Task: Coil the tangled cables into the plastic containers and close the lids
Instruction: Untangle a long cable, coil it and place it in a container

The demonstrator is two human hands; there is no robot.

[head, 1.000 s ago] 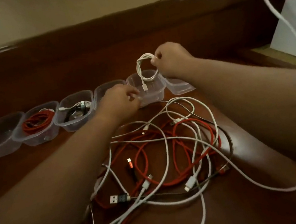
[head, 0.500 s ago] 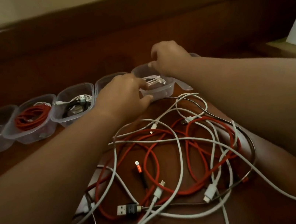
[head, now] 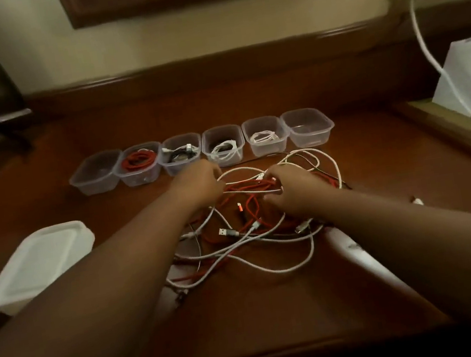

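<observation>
Mid-frame, your left hand (head: 198, 184) & right hand (head: 288, 188) sit curled in the tangled red and white cables (head: 253, 221); fingers hidden, can't tell what's gripped. Clear plastic containers (head: 308, 126) row just above.

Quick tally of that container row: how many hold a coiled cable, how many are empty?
Containers holding a coiled cable: 4
Empty containers: 2
Total: 6, all without lids.
</observation>
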